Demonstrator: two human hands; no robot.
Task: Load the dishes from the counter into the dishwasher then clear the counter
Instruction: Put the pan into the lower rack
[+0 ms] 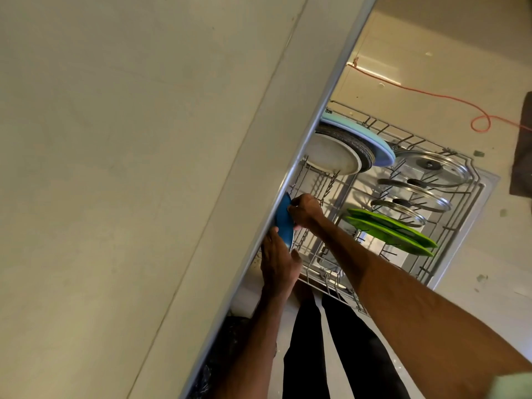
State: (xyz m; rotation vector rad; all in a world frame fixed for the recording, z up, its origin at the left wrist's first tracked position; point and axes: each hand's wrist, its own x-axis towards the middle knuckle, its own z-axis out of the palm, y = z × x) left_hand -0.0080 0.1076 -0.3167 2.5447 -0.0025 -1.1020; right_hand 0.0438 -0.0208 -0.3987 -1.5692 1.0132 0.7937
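A blue plate [284, 223] stands on edge at the near left of the pulled-out dishwasher rack [449, 226], partly hidden under the counter edge [302, 156]. My right hand [305, 211] grips the plate's upper rim with curled fingers. Below it, my left hand [278, 260] holds the plate's lower rim, thumb toward the rack. Farther back in the rack stand a white plate [334, 156], a dark plate and a light blue plate [371, 142]. Two green plates [394, 231] and three glass lids [431, 171] fill the right side.
The pale counter top [115, 168] covers the whole left of the view. An orange cord [449, 102] lies looped on the glossy floor beyond the rack. A dark mat [522, 148] sits at the right edge. My legs in black trousers [345, 355] stand beside the rack.
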